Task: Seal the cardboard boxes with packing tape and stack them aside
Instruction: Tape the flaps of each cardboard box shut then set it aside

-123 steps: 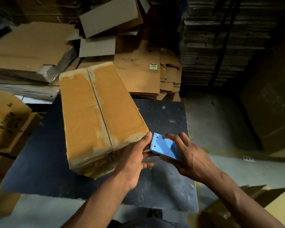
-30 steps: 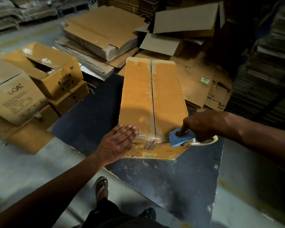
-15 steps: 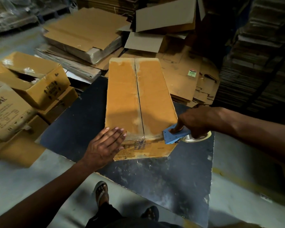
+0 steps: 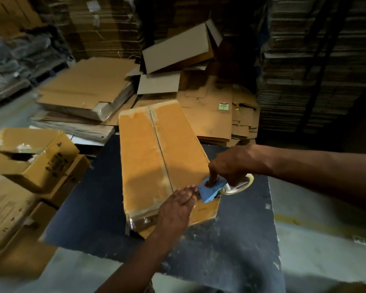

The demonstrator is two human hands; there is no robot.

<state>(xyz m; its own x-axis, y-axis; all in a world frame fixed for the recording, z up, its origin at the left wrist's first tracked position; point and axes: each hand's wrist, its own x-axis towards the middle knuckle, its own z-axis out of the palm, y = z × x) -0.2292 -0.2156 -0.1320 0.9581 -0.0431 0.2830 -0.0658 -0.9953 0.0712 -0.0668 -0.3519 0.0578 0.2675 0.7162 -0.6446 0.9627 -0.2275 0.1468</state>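
A long cardboard box [image 4: 156,149] lies on the dark table [image 4: 230,261], its two top flaps meeting in a seam down the middle. My right hand [image 4: 232,166] grips a blue tape dispenser [image 4: 210,190] with a roll of clear tape [image 4: 239,186] at the box's near right corner, index finger pressing on the blue body. My left hand [image 4: 175,210] lies flat over the box's near end, fingers straight, fingertips close to the dispenser. Clear tape shows on the near end face of the box.
Several cardboard boxes [image 4: 36,157] stand on the floor at the left. Flattened cardboard sheets [image 4: 87,89] and loose cartons lie behind the table. Tall stacks of flat cardboard [image 4: 317,60] rise at the right. Grey floor runs along the right and front.
My left hand has slid right along the box's near end toward the dispenser. The right hand with the dispenser stays at the near right corner. The view has shifted left and closer.
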